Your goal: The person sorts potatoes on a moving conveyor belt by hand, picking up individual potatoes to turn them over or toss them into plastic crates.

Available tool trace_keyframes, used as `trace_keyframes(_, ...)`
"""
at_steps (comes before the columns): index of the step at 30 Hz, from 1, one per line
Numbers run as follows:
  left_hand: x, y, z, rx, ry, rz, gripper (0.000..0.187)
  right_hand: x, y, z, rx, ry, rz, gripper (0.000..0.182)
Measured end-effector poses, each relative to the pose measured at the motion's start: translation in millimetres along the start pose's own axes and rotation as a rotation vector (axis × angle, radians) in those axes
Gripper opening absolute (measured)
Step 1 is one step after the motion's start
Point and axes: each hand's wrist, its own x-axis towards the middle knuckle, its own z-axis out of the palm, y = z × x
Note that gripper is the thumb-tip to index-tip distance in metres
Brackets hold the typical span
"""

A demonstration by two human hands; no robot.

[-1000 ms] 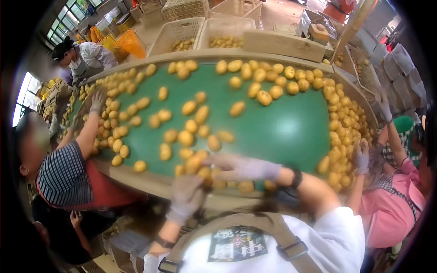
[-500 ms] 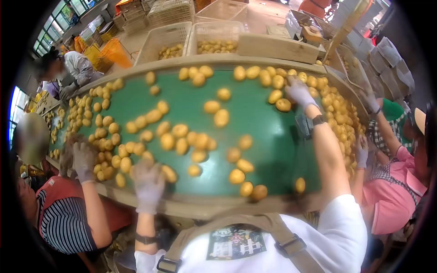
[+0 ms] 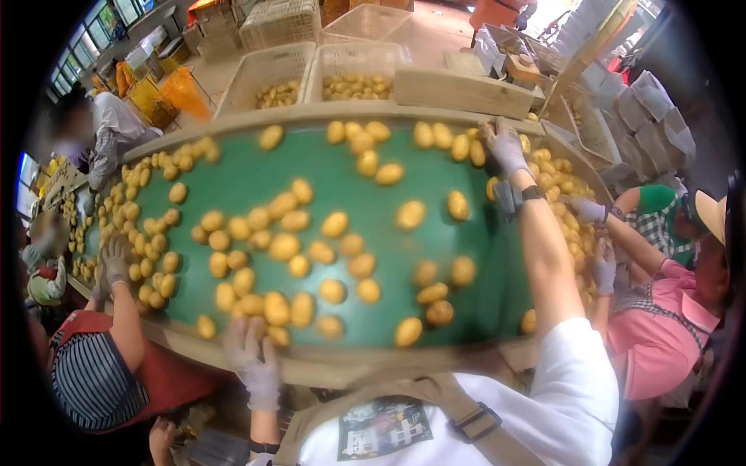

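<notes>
Many yellow potatoes (image 3: 284, 247) lie scattered over a green conveyor belt (image 3: 388, 268). My left hand (image 3: 255, 365), in a pale glove, rests at the belt's near wooden edge. Its fingers are apart and reach toward a potato (image 3: 277, 335) by the rim, holding nothing I can see. My right hand (image 3: 505, 147), gloved too, is at the far right of the belt, beside a row of potatoes (image 3: 460, 147). Its fingers are spread over the far rim, and no potato shows in its grasp. A dense heap of potatoes (image 3: 571, 194) lies just right of that wrist.
A wooden rim (image 3: 350, 365) borders the belt. Beyond it stand crates (image 3: 268, 70) with potatoes and a wooden board (image 3: 462, 92). Co-workers stand close on both sides, one gloved hand (image 3: 116, 260) at the left, others (image 3: 587, 210) by the right heap.
Potatoes have shifted along the belt, several toward the right. My left hand has drawn back to the near edge. My right hand has moved from over the potatoes to the far rim.
</notes>
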Motion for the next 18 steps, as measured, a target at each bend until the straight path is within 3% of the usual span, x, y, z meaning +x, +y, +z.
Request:
trace_keyframes(2, 2, -2, -3, 0.025, 0.008, -0.014, 0.041, 18, 2, 14, 0.069, 0.025, 0.118, 0.050)
trace_keyframes(4, -2, -10, 4, 0.011, 0.050, -0.009, 0.042, 2, -7, -8, 0.018, -0.129, 0.271, 0.051)
trace_keyframes(5, -3, -11, 4, 0.015, 0.045, 0.008, 0.042, 8, 37, 35, 0.102, 0.009, 0.221, 0.055)
trace_keyframes(8, -3, -1, 1, 0.003, 0.034, 0.010, 0.043, -5, 42, 24, 0.021, -0.079, 0.273, 0.058)
trace_keyframes(9, -4, -1, 1, 0.009, 0.035, 0.016, 0.042, -22, 14, -24, 0.090, -0.229, 0.297, 0.063)
trace_keyframes(12, -4, -1, 0, 0.001, 0.043, 0.042, 0.042, -33, 38, -25, 0.353, -0.226, 0.349, 0.072)
trace_keyframes(13, -3, 1, -4, 0.010, 0.040, 0.051, 0.041, -21, 80, 26, 0.466, -0.146, 0.330, 0.079)
trace_keyframes(15, -6, 0, -2, -0.010, 0.031, 0.031, 0.041, -52, 33, -40, 0.561, -0.211, 0.338, 0.078)
trace_keyframes(18, -7, 3, -4, -0.006, 0.016, 0.010, 0.040, -96, 21, -42, 0.475, -0.224, 0.298, 0.074)
